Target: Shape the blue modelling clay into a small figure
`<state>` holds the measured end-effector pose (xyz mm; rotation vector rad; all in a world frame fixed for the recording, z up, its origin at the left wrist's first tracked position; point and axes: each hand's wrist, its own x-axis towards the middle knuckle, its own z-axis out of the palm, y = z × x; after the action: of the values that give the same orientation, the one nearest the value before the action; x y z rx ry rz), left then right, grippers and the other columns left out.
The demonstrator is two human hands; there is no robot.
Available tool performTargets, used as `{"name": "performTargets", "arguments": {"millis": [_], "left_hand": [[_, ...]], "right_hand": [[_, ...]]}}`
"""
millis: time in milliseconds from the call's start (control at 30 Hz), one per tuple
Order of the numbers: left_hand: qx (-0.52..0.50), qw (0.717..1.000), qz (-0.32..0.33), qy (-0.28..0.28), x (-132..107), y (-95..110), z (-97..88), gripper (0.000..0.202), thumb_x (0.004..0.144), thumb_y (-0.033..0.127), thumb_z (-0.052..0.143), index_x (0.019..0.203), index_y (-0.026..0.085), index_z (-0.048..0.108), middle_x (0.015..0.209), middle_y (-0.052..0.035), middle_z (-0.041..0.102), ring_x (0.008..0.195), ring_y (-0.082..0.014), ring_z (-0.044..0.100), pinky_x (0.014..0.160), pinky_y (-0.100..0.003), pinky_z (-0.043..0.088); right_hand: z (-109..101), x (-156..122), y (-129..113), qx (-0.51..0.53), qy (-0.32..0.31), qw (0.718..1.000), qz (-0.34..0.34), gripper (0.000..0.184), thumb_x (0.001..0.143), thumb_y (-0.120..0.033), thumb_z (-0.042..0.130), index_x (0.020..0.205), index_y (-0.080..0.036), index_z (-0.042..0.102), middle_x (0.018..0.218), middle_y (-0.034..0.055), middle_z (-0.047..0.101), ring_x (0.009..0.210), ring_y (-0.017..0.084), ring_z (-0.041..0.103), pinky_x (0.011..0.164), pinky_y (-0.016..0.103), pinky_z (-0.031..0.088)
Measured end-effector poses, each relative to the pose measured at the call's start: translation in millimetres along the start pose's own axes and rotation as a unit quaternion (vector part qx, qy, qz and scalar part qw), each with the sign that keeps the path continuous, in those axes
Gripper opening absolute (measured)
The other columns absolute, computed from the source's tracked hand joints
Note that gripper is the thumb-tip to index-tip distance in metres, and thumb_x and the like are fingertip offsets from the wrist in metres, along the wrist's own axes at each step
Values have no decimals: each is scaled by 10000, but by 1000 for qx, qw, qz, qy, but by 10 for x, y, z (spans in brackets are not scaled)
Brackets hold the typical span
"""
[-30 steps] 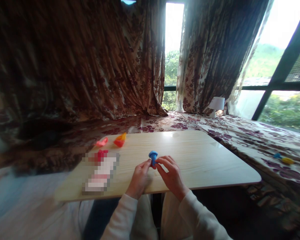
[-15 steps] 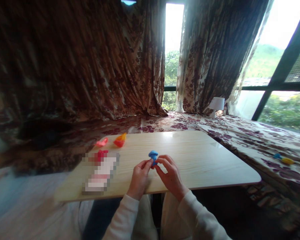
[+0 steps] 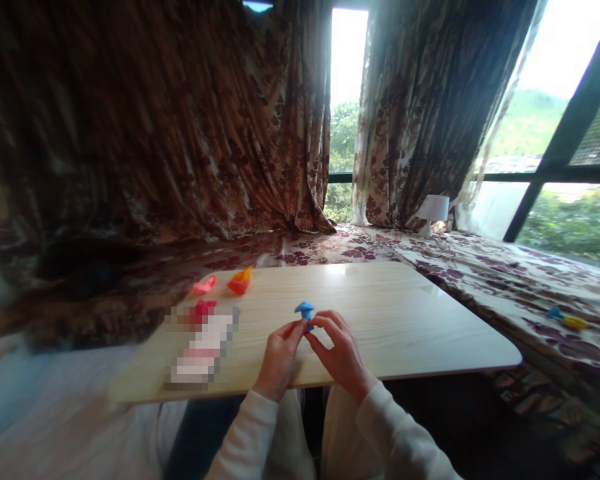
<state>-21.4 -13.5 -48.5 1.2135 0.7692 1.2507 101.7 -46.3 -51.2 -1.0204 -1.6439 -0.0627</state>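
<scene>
A small blue mushroom-shaped piece (image 3: pixel 305 309) is held upright above the near part of the wood-grain table (image 3: pixel 380 307). My left hand (image 3: pixel 281 350) pinches its lower part from the left, thumb and fingers closed. From the right, my right hand (image 3: pixel 341 348) grips the same lower part between thumb and fingertips. The wide cap on top shows clear of both hands, while the base is partly hidden by the fingertips.
At the table's left lie a coral-pink piece (image 3: pixel 205 285), an orange and red piece (image 3: pixel 240 281) and a crimson piece (image 3: pixel 203 311) beside a pixelated flat item (image 3: pixel 205 350). A white lamp (image 3: pixel 434 208) and a yellow piece (image 3: pixel 575 323) rest on the floral cloth.
The blue piece has tilted and turned slightly in my fingers, its cap now looking flatter and more pointed. Both hands keep almost the same place.
</scene>
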Motion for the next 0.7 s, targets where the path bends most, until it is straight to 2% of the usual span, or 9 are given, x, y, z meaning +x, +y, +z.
{"name": "performTargets", "arguments": {"millis": [167,300,500,633,700], "left_hand": [[-6,1000,5,11,14,-45,-26,276,718,396,649,774,136,725,743,-48,691,810,-183,593,820,-292,428],[0,1000,6,19,15,-57,-33,226,683,373,674,713,152,703,707,-31,671,765,-163,574,775,-263,428],[-16,999,-9,32,4,-22,-1,221,652,364,699,713,152,692,680,-16,661,753,-154,581,776,-254,430],[-15,1000,2,27,22,-66,-31,210,696,356,669,751,157,705,734,-26,685,754,-146,588,782,-250,433],[-19,1000,-2,8,34,-75,-43,227,725,363,642,784,156,713,771,-40,700,778,-153,600,807,-259,434]], "right_hand": [[-23,5,-13,11,6,1000,8,82,842,-164,583,886,-230,604,879,28,622,849,188,568,752,334,470],[-24,4,-9,12,0,1000,-2,104,854,-144,558,878,-229,613,864,25,630,836,183,563,744,329,466],[-11,0,4,6,6,1000,9,129,828,-123,585,909,-222,604,873,26,629,840,188,553,751,333,458],[-24,5,2,24,-1,1000,5,108,850,-129,569,884,-221,615,859,20,641,821,177,558,741,318,456],[-26,8,2,32,6,999,6,115,853,-130,565,889,-223,622,858,21,645,815,176,561,736,312,457]]}}
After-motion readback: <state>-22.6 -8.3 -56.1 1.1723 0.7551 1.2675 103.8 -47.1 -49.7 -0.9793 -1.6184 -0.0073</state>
